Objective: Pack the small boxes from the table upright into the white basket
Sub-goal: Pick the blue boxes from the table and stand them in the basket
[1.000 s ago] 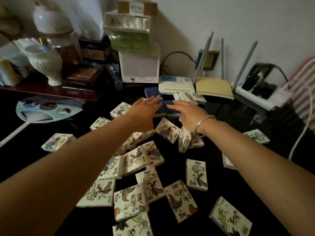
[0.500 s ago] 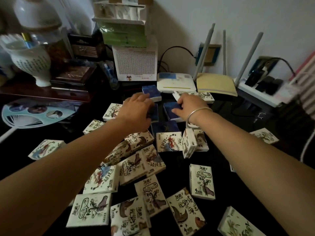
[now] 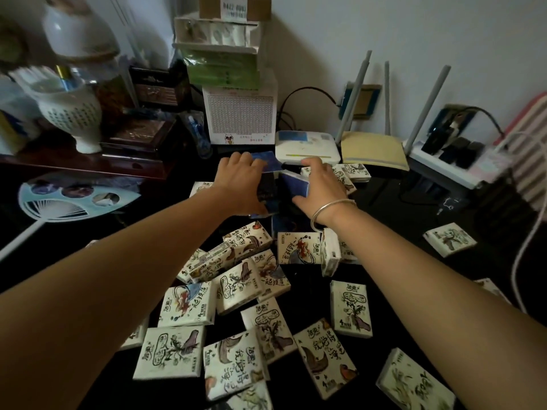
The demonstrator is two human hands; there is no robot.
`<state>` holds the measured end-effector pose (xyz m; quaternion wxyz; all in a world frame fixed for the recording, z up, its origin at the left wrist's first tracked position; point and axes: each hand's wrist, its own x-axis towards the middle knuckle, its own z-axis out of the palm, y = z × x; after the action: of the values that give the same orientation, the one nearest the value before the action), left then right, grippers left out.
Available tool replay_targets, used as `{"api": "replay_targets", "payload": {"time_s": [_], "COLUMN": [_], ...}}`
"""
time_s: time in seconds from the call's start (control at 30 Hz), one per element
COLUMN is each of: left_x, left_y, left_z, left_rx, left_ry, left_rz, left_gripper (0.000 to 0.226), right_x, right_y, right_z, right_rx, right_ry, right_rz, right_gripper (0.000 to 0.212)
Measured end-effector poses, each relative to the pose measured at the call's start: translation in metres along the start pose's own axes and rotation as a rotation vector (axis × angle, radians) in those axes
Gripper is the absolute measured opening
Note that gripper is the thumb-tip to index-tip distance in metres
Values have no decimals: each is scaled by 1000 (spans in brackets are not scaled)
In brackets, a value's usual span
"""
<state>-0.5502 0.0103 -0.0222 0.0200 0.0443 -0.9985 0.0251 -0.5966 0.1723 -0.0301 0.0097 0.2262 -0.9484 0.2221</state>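
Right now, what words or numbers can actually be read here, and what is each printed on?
"0422 000", last character blurred: label on the cardboard box atop the stack.
"4": lower left of a small box lying flat.
Chinese brush lettering on the other small boxes: too blurred to quote.
White gridded box: print too small.

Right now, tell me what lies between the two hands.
In the head view, blue boxes fill the gap; the left hand and right hand each grip some.
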Motion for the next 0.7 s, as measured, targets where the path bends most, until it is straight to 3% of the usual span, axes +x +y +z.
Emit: {"api": "replay_targets", "payload": {"time_s": [0.1, 0.23, 0.3, 0.43, 0.6, 0.7], "left_x": [-15, -45, -72, -138, -211, -248], "left_y": [-1, -4, -2, -5, -10, -25], "left_z": [-6, -25, -37, -59, -70, -73], "left_rx": [-189, -835, -1309, -1878, -2149, -2160], "left_ry": [72, 154, 60, -294, -440, -518], "left_rz": [-27, -299, -433, -428, -465, -445], "left_gripper": [90, 90, 91, 42, 46, 69], "right_x": [-11, -36, -58, -109, -165, -196], "right_y": [-5, -11, -21, -49, -87, -110], "right_z": [-19, -41, -49, -58, -54, -55], "right_rx": [120, 383, 669, 1162, 1165, 1048], "right_ry": [60, 129, 126, -16, -70, -97], "right_rz": [9, 72, 169, 291, 194, 109], "right_gripper": [65, 41, 29, 31, 42, 49]}}
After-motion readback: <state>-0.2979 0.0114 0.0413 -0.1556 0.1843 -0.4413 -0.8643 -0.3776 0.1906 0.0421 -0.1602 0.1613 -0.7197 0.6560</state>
